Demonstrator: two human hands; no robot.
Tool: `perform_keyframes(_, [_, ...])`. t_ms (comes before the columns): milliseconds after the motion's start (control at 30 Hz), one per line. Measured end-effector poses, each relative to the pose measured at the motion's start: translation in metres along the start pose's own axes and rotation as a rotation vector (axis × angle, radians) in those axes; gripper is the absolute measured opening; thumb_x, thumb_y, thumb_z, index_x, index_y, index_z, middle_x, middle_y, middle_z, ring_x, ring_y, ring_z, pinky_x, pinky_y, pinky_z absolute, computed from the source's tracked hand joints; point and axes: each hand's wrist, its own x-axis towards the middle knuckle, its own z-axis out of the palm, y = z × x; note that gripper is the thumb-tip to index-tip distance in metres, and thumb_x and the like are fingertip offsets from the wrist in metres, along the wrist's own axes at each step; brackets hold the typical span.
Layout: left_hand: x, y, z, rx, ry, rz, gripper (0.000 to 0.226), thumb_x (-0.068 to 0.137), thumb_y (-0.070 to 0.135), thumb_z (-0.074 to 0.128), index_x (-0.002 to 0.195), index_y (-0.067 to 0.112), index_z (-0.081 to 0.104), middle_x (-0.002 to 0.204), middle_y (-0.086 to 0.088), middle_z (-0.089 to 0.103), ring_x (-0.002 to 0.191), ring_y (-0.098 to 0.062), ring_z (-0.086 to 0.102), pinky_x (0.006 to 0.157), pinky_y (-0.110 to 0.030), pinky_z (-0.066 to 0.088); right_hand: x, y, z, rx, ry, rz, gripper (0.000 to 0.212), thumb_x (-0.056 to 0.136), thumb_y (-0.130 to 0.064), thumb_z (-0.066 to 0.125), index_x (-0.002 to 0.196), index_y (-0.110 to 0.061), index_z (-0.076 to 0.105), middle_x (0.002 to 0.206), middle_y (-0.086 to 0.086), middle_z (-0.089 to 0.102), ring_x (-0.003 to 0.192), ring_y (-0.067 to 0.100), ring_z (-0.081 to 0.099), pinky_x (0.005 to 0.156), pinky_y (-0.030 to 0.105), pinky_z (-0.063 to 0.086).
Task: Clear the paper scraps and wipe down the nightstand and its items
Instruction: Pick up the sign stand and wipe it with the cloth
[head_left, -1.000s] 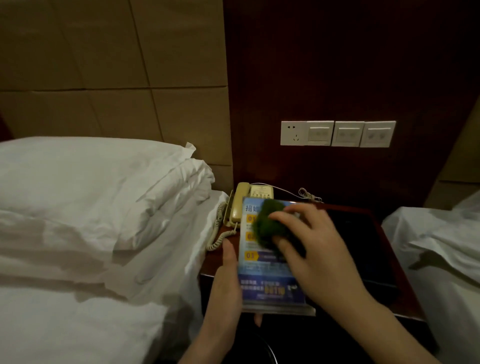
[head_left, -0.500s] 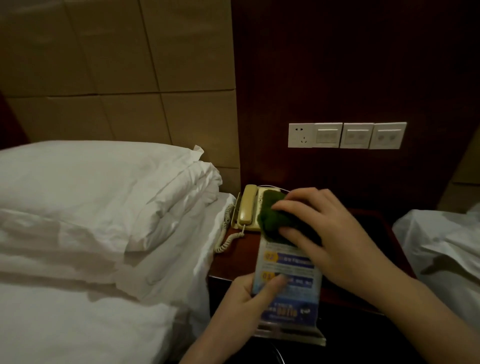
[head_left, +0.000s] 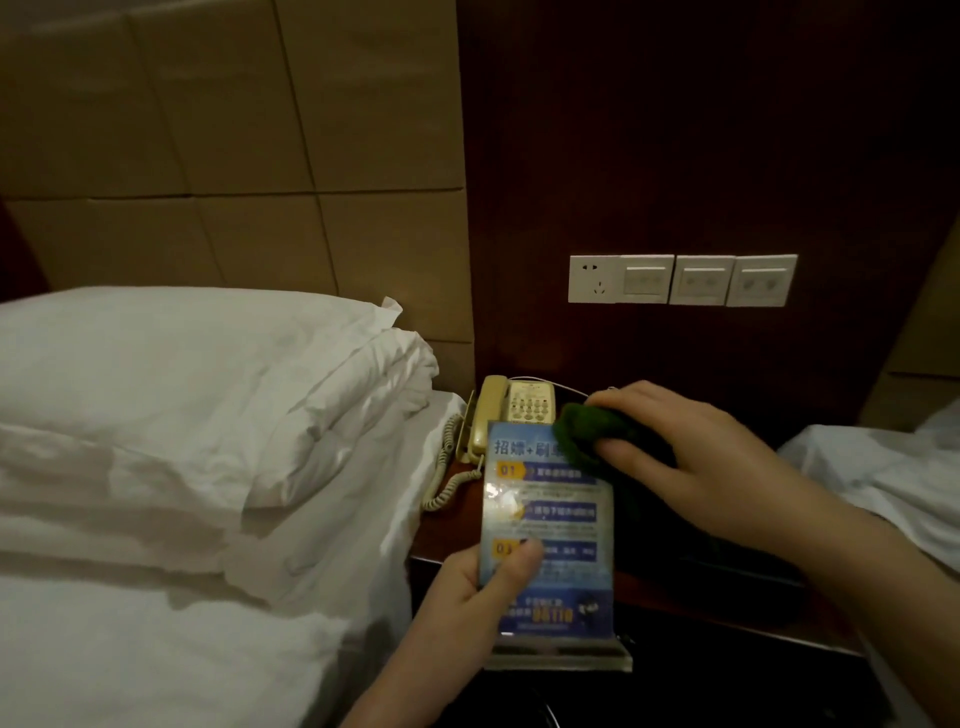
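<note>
A cream telephone (head_left: 511, 415) sits at the nightstand's (head_left: 675, 597) back left corner, beside the white pillow (head_left: 197, 384). Over the front edge, the left hand (head_left: 483, 587) grips a blue sign card (head_left: 550, 525); the right hand (head_left: 691, 462) presses a bunched green cloth (head_left: 582, 431) on its top.

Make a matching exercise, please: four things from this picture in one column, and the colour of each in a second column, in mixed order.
Things:
1. cloth
2. telephone
3. sign card
4. pillow

Colours:
a. white
b. blue
c. dark green
d. cream

Pairs: 1-c, 2-d, 3-b, 4-a
</note>
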Motion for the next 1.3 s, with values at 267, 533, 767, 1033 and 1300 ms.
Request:
perform_keyframes(267, [-0.002, 0.003, 0.003, 0.024, -0.069, 0.043, 0.029, 0.097, 0.032, 0.065, 0.116, 0.017, 0.081, 0.118, -0.015, 0.078, 0.109, -0.028, 0.076, 0.090, -0.033, 0.060, 0.013, -0.029, -0.003, -0.044, -0.054, -0.111, 0.048, 0.097, -0.047, 0.051, 0.145, -0.046, 0.043, 0.138, -0.029, 0.044, 0.123, -0.003, 0.048, 0.101, 0.030, 0.050])
perform_keyframes(533, [-0.006, 0.003, -0.007, 0.041, -0.078, -0.002, 0.029, 0.097, 0.031, 0.064, 0.113, 0.014, 0.082, 0.114, -0.016, 0.079, 0.101, -0.024, 0.078, 0.083, -0.030, 0.061, 0.014, -0.017, -0.008, 0.020, -0.179, -0.041, 0.038, 0.098, -0.044, 0.056, 0.137, -0.045, 0.052, 0.126, -0.025, 0.060, 0.121, -0.002, 0.055, 0.103, 0.038, 0.051])
perform_keyframes(767, [-0.005, 0.004, 0.000, 0.012, -0.066, 0.034, 0.028, 0.094, 0.031, 0.065, 0.108, 0.017, 0.084, 0.114, -0.016, 0.079, 0.099, -0.023, 0.078, 0.082, -0.029, 0.060, 0.015, -0.028, -0.004, 0.165, -0.084, -0.100, 0.032, 0.099, -0.035, 0.060, 0.130, -0.044, 0.055, 0.117, -0.025, 0.062, 0.110, -0.004, 0.060, 0.088, 0.028, 0.057])
perform_keyframes(1033, [-0.009, 0.006, 0.000, 0.046, -0.121, 0.011, 0.030, 0.096, 0.037, 0.068, 0.114, 0.017, 0.082, 0.119, -0.016, 0.078, 0.107, -0.025, 0.076, 0.089, -0.032, 0.060, 0.010, -0.024, 0.005, 0.136, -0.030, -0.097, 0.038, 0.098, -0.039, 0.060, 0.135, -0.039, 0.055, 0.116, -0.030, 0.058, 0.111, -0.006, 0.057, 0.093, 0.029, 0.054])
perform_keyframes(1300, [-0.009, 0.004, -0.012, -0.025, -0.005, -0.023, 0.027, 0.091, 0.039, 0.070, 0.103, 0.021, 0.086, 0.111, -0.017, 0.080, 0.096, -0.023, 0.079, 0.081, -0.030, 0.063, -0.011, -0.011, 0.011, 0.323, 0.105, 0.021, 0.051, 0.085, -0.059, 0.054, 0.133, -0.042, 0.058, 0.119, -0.027, 0.064, 0.112, -0.003, 0.062, 0.089, 0.034, 0.058])
